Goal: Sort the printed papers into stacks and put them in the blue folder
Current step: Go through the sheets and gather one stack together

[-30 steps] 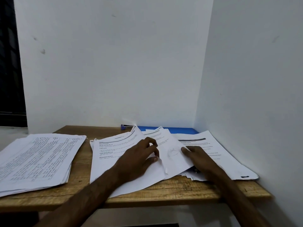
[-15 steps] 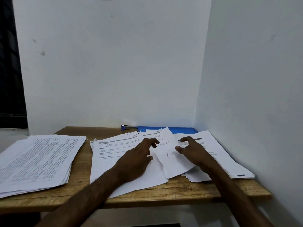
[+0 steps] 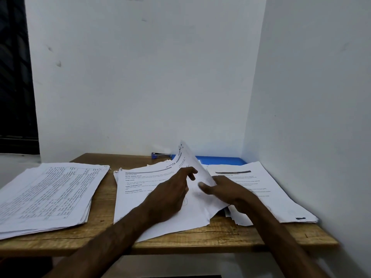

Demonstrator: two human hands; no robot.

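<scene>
Three paper stacks [image 3: 50, 197] lie on the wooden tabletop [image 3: 230, 235] in a white-walled corner, all in front of the blue folder [image 3: 220, 159], which lies flat by the back wall [image 3: 140, 87]. Just before the folder, the right grip [image 3: 226, 191] pinches a raised sheet [image 3: 188, 159] by its edge. Beside it, the left grip [image 3: 170, 195] rests loose-fingered on the middle stack [image 3: 138, 189].

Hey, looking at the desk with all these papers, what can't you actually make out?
Head view only:
Blue folder: mostly covered by the lifted sheet and right stack.
Left stack: print too small to read; cut off by the left edge.
Right hand: fingers hidden behind the lifted sheet, only the thumb shows.
Small blue object by the wall: too small to identify.
</scene>
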